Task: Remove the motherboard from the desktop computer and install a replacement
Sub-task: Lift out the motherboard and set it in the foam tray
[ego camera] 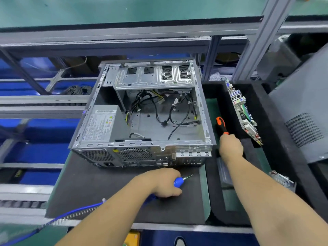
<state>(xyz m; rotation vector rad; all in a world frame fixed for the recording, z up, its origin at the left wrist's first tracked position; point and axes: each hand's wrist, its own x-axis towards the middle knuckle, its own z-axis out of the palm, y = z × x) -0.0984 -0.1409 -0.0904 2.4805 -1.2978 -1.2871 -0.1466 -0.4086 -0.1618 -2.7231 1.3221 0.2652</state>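
Factory bench with a grey metal frame at the back, blue bins under the rails to the left, and a dark foam mat (110, 189) over a green surface. All places below are given from the computer case (142, 114), which lies on its side on the mat with its open side up.

Left of the case: rails and blue bins only, nothing for this job.

Inside the case: the power supply (99, 123) sits at the left end, the drive cage (154, 75) along the far edge. The floor of the case is bare metal, with loose black cables (166, 110) lying unplugged across it. No board is mounted, so removal looks finished.

In front of the case: the left hand (165, 183) is curled round a blue powered screwdriver (179, 181), bit pointing right, its blue coiled cord (74, 213) trailing off to the lower left.

Right of the case, just beside its near corner: the right hand (230, 146) is clenched on an orange-and-black screwdriver (221, 125), handle pointing away.

Further right: a motherboard (243, 114) stands on edge in a black foam tray (276, 121), well clear of the case. Cannot tell whether it is the old board or the replacement.

Far right: a grey side panel (305, 121) leans there.

Still to do, by my reading: seat a board in the case, drive its screws, reconnect the cables, refit the panel.
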